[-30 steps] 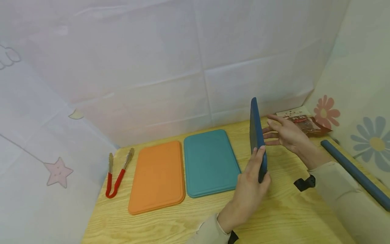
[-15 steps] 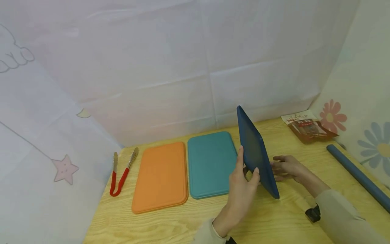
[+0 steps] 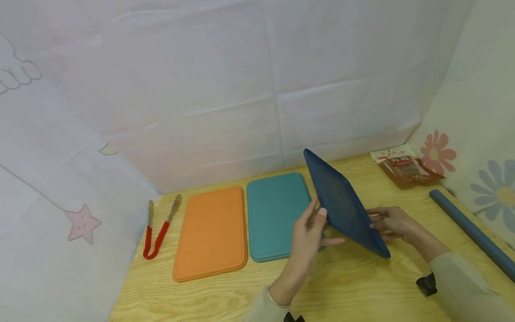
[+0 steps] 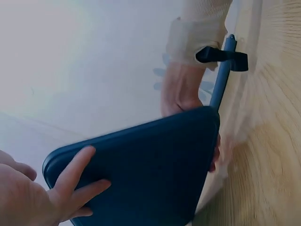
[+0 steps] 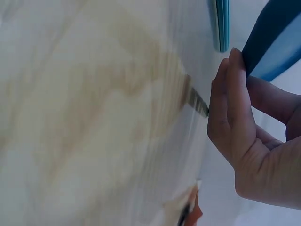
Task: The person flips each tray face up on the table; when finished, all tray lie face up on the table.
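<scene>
Blue board [image 3: 342, 197] is up in both hands, over the right half of the table [image 3: 201, 299]. Tilted: one corner points up toward the far edge, the opposite one down toward the near right. Can't tell if the low corner touches wood.

Left hand [image 3: 303, 241] grips its left side: thumb on the face toward the head camera, fingers against the other face. Left wrist view shows those fingertips laid on that face.

Right hand [image 3: 396, 223] pinches its right side, low down; right wrist view has the edge between fingers and thumb.

Teal board [image 3: 275, 214] lies flat mid-table near the far edge, its right side partly behind the left hand. Orange board [image 3: 211, 232] flat just left of it, narrow gap, sitting a bit closer to the near edge.

Tongs [image 3: 162, 235] by the table's left edge, near the far left corner: arms spread, tips toward the far edge, red handles toward the near side.

Packet [image 3: 406, 167] at the far right corner, brown with a white top. Roll [image 3: 472, 232], grey-blue, runs along the right edge.

Wall cloth [image 3: 201, 89] behind the far edge, creased. Printed star [image 3: 83, 223] on the left side; red flower [image 3: 438, 152] and blue flower [image 3: 503, 188] on the right. Beige sleeves, black strap [image 3: 427, 285] at the right wrist.
</scene>
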Action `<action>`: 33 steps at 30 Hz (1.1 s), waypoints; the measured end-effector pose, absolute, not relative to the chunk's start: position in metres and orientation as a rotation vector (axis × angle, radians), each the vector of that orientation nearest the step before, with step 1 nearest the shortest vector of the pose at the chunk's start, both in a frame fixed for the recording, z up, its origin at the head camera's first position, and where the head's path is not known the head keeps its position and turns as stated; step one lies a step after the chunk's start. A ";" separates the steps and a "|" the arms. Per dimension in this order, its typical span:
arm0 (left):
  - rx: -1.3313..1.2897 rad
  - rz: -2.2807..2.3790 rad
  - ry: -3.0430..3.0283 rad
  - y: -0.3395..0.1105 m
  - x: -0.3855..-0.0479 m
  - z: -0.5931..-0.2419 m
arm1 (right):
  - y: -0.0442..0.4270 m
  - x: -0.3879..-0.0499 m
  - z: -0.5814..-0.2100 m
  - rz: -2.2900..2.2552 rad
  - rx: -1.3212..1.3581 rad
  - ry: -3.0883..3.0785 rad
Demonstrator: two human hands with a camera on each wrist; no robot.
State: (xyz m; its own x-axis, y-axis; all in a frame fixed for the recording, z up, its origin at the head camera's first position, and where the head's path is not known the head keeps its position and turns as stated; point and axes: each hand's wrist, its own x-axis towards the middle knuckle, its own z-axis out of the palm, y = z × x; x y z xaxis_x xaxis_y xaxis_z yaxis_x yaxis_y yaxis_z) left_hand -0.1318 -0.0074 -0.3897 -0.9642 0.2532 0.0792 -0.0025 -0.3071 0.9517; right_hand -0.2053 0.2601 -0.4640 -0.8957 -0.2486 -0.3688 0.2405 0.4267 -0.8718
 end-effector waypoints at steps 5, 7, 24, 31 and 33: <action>0.269 2.351 1.634 -0.016 -0.159 -0.399 | 0.277 -0.218 -0.458 -1.406 -0.028 2.304; 0.238 2.329 1.622 -0.017 -0.168 -0.405 | 0.284 -0.224 -0.456 -1.364 -0.038 2.337; 0.141 1.862 1.992 -0.003 -0.205 -0.452 | 0.322 -0.258 -0.453 -1.037 0.003 2.541; 0.195 1.629 2.233 0.007 -0.215 -0.457 | 0.319 -0.268 -0.454 -0.909 -0.066 2.737; 0.196 1.570 2.301 0.012 -0.219 -0.458 | 0.318 -0.271 -0.453 -0.896 -0.082 2.753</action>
